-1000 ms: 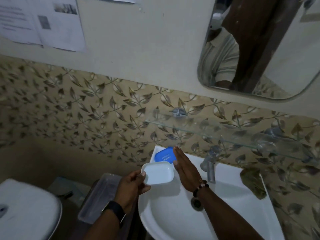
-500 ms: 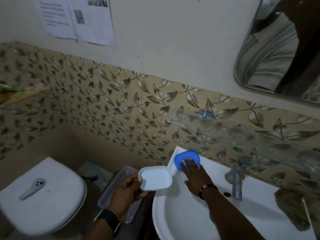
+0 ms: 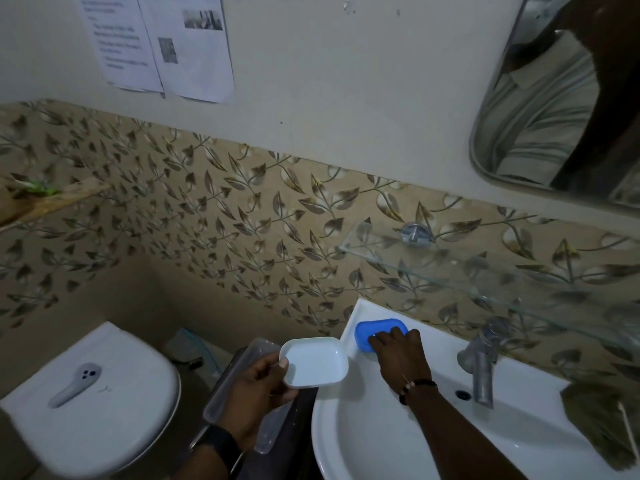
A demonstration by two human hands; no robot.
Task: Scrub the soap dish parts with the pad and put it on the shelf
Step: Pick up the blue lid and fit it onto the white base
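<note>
- left hand (image 3: 258, 386), forearm rising from the lower edge, pinches the white rounded-rectangle plastic tray (image 3: 313, 362) by its near-left corner, thumb on the rim; tray held level, hollow up, just left of the white ceramic sink (image 3: 346, 445)
- right hand (image 3: 398, 351) reaches across the basin, wrist raised, fingers curled over the blue oval plastic soap-dish part (image 3: 379, 329), which sits on the sink's back-left corner, below the clear glass shelf (image 3: 450, 268)
</note>
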